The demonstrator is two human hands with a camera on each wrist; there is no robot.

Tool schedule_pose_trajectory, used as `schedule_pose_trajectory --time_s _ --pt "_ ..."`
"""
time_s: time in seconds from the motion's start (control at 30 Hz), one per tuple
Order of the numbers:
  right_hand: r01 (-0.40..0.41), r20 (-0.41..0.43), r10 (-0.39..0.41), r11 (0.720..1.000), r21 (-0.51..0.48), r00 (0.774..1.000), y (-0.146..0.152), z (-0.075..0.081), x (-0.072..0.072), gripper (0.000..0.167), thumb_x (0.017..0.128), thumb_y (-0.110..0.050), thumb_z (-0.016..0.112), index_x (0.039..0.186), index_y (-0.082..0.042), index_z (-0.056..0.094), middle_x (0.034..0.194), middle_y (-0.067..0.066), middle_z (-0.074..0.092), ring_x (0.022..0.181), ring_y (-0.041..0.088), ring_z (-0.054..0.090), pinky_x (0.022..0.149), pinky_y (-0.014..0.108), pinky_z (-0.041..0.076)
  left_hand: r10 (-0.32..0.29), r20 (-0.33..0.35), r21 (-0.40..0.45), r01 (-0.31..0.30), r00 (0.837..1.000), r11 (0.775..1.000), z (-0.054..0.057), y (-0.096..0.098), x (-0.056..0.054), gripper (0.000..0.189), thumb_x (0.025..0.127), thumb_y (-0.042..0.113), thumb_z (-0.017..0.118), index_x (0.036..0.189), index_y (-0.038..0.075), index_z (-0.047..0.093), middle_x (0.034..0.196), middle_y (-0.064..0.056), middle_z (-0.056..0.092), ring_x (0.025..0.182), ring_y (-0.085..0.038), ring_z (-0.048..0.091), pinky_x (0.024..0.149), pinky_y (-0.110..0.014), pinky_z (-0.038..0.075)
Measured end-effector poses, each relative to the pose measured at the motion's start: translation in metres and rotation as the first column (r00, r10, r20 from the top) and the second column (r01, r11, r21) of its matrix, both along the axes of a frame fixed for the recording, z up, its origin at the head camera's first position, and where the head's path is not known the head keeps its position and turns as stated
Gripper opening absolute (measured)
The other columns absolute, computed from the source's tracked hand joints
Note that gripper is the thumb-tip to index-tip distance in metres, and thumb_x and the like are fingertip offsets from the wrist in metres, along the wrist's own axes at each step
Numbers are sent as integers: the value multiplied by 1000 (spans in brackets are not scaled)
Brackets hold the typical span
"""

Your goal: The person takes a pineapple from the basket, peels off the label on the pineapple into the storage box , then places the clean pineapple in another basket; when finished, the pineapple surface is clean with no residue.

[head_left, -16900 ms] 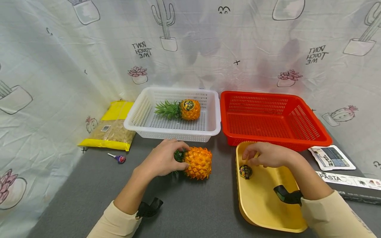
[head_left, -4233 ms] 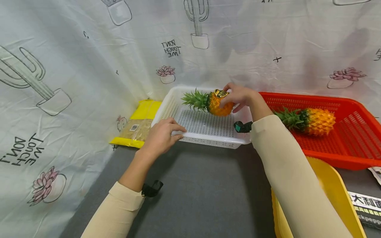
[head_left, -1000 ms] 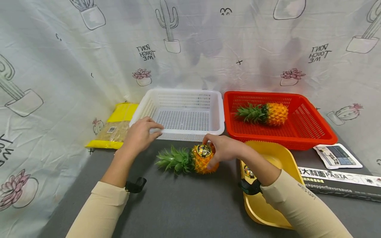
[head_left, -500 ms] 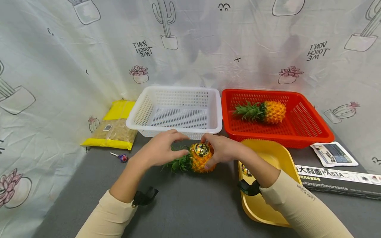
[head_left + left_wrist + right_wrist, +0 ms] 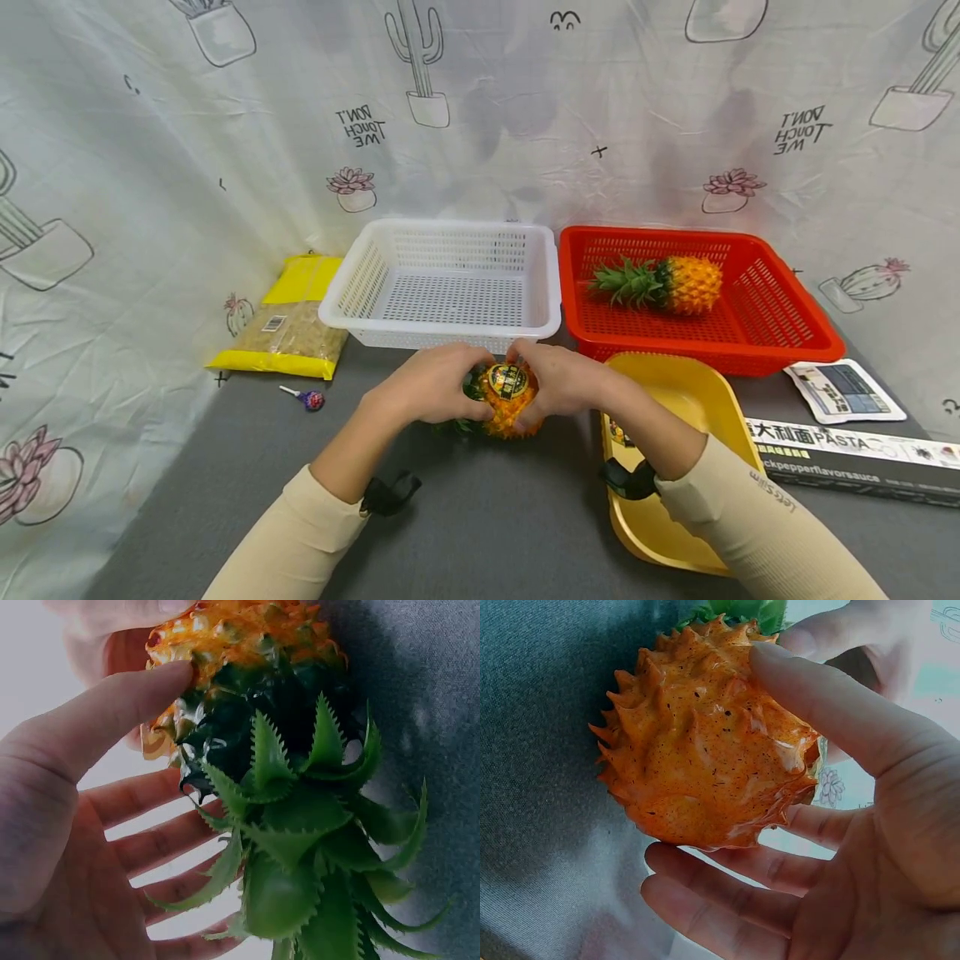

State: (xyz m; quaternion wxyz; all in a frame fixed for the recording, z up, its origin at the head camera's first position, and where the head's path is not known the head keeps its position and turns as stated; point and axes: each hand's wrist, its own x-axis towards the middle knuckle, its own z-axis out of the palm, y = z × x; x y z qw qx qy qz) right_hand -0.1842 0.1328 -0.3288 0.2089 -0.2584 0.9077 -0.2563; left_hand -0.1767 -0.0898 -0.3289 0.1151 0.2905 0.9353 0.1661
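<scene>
On the grey table lies a small pineapple (image 5: 502, 410) with a round black-and-gold sticker (image 5: 507, 381) on its upper side. My left hand (image 5: 433, 385) holds it at the crown end, thumb on the front and fingers reaching behind. In the left wrist view the green leaves (image 5: 300, 847) hang in front of those fingers. At the base end my right hand (image 5: 567, 379) grips the fruit, its thumb on the orange skin in the right wrist view. In the head view the left hand hides most of the crown. A second pineapple (image 5: 692, 285), no sticker showing, lies in the red basket (image 5: 697, 348).
A white basket (image 5: 442, 331) stands behind my hands. The yellow tray (image 5: 678, 542) is under my right forearm, with a similar sticker (image 5: 619, 434) at its edge. Around them are a yellow bag (image 5: 288, 325), a lollipop (image 5: 311, 400), a white pouch (image 5: 843, 392) and a pasta box (image 5: 862, 467).
The unstickered pineapple went from the table into the red basket. My right hand brought the stickered pineapple out of the white basket to the table. My left hand moved right onto it.
</scene>
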Motion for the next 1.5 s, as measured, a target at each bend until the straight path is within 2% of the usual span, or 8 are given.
schedule_pose_trajectory --time_s 0.17,0.3,0.4,0.53,0.67,0.87,1.3,1.5 --pt "-84 39 85 996 -27 996 8 4 -2 70 80 -31 89 134 -9 50 117 6 63 99 19 60 88 33 55 17 0 -9 -17 1000 1000 -1 4 -1 56 79 40 86 128 19 69 113 5 71 100 -15 64 87 -38 54" --pt "-71 28 72 997 -43 997 17 12 -4 55 89 -33 80 133 -9 57 124 7 67 106 23 64 93 38 56 18 1 -24 -18 1000 1000 0 5 1 57 78 41 87 128 20 70 112 4 71 100 -16 64 85 -39 54" --pt "-2 -42 -1 997 -77 999 18 14 -5 35 94 -31 75 121 -9 68 115 6 73 99 22 66 87 38 57 28 0 -39 -28 1000 999 1 5 1 58 78 42 87 129 21 70 112 4 71 102 -17 65 85 -41 55" --pt "43 -112 -54 995 -95 992 12 12 -5 17 95 -27 73 99 -11 76 88 0 73 77 17 61 71 31 54 37 2 -53 -37 999 998 2 5 1 58 78 43 88 130 22 70 114 4 71 103 -17 65 86 -42 55" --pt "60 -147 -64 998 -37 987 4 10 -3 18 95 -28 73 90 -11 76 75 -2 68 68 14 56 62 27 49 32 -6 -52 -32 999 998 1 6 1 58 78 42 88 129 22 70 115 4 72 105 -18 66 87 -42 55" --pt "77 -178 -76 997 -1 981 -4 15 0 15 92 -26 76 88 -11 73 73 -1 65 70 17 56 62 28 48 31 -22 -57 -32 999 998 2 6 3 57 77 41 89 128 22 71 115 3 73 106 -19 66 87 -43 55" --pt "123 -81 -139 977 -174 987 -3 15 -1 4 94 -13 73 91 -10 71 82 2 72 77 18 60 68 30 51 33 -25 -45 -35 999 998 2 6 4 52 76 41 89 120 21 71 102 5 70 93 -15 63 78 -39 54" --pt "115 52 -104 949 -294 993 4 17 -3 9 95 -12 70 100 -6 73 88 6 71 79 20 60 70 32 54 28 -24 -31 -29 999 999 2 5 4 45 75 40 90 112 23 71 95 7 67 88 -14 60 77 -37 52"
